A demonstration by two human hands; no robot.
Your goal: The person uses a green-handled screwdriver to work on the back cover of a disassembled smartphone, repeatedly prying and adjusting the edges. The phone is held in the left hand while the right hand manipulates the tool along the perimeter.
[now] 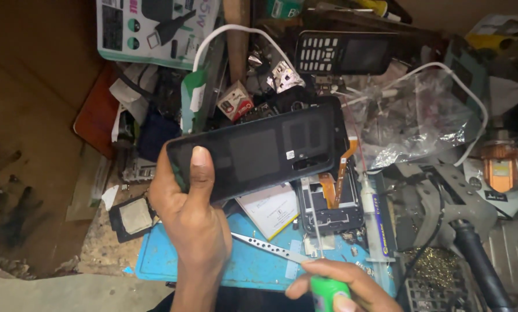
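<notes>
Head view, looking down on a crowded repair bench. Left hand (pixel 192 216) holds a black phone back cover (pixel 259 153) up off the bench, tilted, inner side toward the camera; thumb pressed flat on the inner face, the other fingers wrapped behind the left end, so it's a pinch grip at one end only. Right hand (pixel 334 286) is low at the frame edge, fingers closed around the green handle of a thin screwdriver (pixel 319 242), its shaft pointing up toward the opened phone body (pixel 331 202), which lies on the blue work mat (pixel 241 266) just below the cover. An orange flex ribbon (pixel 340 173) rises from that body beside the cover's right end. A metal pry strip (pixel 267 247) lies on the mat between the hands. A syringe tube (pixel 370 202) lies just right of the phone body, a keypad phone (pixel 343 53) sits at the back, and a clear plastic bag (pixel 412 118) sits to the right.

Risks, as a judgement: the cover is gripped at one end, so it could slip or flex. The screwdriver tip sits close to the exposed board and ribbon; a slip might scratch or tear them. Loose small parts could get lost in the clutter.
</notes>
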